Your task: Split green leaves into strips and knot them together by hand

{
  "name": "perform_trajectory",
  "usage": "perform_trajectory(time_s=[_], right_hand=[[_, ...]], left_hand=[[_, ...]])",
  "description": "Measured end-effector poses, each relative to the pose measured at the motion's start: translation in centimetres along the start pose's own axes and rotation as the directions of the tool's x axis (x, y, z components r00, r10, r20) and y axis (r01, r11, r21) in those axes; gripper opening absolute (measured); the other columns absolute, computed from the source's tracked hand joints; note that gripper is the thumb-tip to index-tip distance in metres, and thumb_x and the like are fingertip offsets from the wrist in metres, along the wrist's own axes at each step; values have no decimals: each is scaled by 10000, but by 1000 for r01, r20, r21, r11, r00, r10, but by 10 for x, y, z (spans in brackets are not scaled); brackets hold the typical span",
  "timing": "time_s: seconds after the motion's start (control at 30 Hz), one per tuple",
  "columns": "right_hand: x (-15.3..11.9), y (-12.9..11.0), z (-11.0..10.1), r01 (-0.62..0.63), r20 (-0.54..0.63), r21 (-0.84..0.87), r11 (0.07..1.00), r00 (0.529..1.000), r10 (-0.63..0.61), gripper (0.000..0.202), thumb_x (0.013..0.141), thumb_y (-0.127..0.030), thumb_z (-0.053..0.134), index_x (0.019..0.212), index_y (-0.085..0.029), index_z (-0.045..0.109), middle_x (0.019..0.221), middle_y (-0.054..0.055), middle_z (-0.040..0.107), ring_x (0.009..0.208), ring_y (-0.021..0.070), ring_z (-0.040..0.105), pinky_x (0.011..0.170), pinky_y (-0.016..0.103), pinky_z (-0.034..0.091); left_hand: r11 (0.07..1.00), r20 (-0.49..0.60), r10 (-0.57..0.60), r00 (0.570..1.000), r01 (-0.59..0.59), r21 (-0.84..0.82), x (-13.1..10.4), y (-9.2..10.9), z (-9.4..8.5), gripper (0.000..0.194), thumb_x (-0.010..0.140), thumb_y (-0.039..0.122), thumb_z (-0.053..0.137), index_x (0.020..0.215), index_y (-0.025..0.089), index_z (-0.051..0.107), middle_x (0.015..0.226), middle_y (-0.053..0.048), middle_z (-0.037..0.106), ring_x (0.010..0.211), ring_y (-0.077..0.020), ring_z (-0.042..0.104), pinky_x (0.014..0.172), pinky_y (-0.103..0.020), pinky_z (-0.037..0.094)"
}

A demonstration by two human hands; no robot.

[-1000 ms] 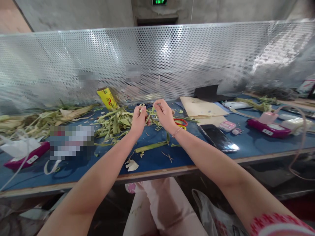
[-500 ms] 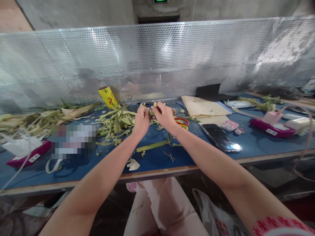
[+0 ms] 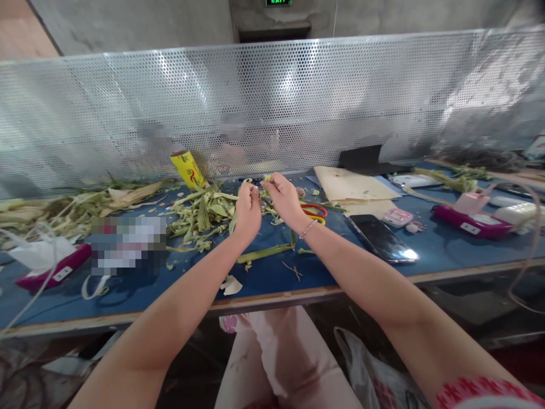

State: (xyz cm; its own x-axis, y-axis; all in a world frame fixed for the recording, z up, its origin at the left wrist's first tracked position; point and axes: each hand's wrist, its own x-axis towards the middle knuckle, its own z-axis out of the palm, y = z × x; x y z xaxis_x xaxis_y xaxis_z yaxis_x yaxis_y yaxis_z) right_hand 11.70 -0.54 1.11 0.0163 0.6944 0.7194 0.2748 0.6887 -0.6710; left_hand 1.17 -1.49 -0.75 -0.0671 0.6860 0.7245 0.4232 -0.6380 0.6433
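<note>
My left hand (image 3: 248,209) and my right hand (image 3: 283,199) are close together over the blue table, fingertips pinched. Between the right thumb and fingers shows a small yellow-green plant piece (image 3: 267,178). What the left fingers pinch is too small to make out. Beside my left hand lies a heap of pale green leaf strips (image 3: 204,211). Red and yellow scissor handles (image 3: 314,212) show just right of my right hand; their blades are hidden. A longer green leaf strip (image 3: 266,253) lies below both hands.
A yellow tube (image 3: 188,169) stands behind the heap. A dark phone (image 3: 383,238), brown paper (image 3: 353,184) and a purple tissue pack (image 3: 472,221) lie right. Dry leaves (image 3: 114,199) and another purple pack (image 3: 55,270) lie left. A perforated metal screen (image 3: 272,108) stands behind the table.
My left hand has shifted slightly to the right and turned a little. My right hand has risen slightly, and the plant piece at its fingertips has shifted slightly.
</note>
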Motion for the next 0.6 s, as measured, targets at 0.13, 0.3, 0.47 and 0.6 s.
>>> perform_trajectory(time_s=[0.13, 0.3, 0.47, 0.6], right_hand=[[0, -1, -1, -1, -59, 73, 997, 998, 6, 261, 801, -282, 456, 581, -198, 345, 568, -46, 349, 578, 96, 336, 568, 237, 289], [0, 3, 3, -54, -138, 148, 987, 988, 75, 311, 801, -325, 464, 563, -200, 307, 545, -54, 304, 549, 85, 303, 543, 235, 274], [3, 6, -3, -25, -75, 54, 998, 997, 29, 278, 813, -332, 444, 593, -201, 337, 547, -54, 314, 534, 83, 322, 529, 229, 278], [4, 11, -12, -1, 142, -49, 999, 990, 8, 263, 826, -376, 412, 633, -199, 390, 535, -52, 356, 508, 83, 367, 515, 227, 286]], left_hand=[[999, 5, 27, 1000, -27, 26, -1, 4, 0, 349, 847, 538, 260, 748, 213, 335, 571, 43, 306, 495, -92, 325, 503, -247, 278], [994, 65, 61, 996, -66, 83, -4, 11, -2, 378, 835, 565, 252, 744, 210, 344, 519, 48, 329, 461, -94, 320, 494, -255, 263], [999, 42, 14, 999, -15, 31, -4, 10, -2, 392, 821, 584, 259, 737, 213, 354, 535, 41, 333, 470, -96, 336, 504, -257, 285], [997, 2, -76, 997, 76, -22, 1, 2, -5, 378, 816, 581, 291, 749, 217, 368, 548, 42, 331, 476, -100, 355, 511, -259, 296]])
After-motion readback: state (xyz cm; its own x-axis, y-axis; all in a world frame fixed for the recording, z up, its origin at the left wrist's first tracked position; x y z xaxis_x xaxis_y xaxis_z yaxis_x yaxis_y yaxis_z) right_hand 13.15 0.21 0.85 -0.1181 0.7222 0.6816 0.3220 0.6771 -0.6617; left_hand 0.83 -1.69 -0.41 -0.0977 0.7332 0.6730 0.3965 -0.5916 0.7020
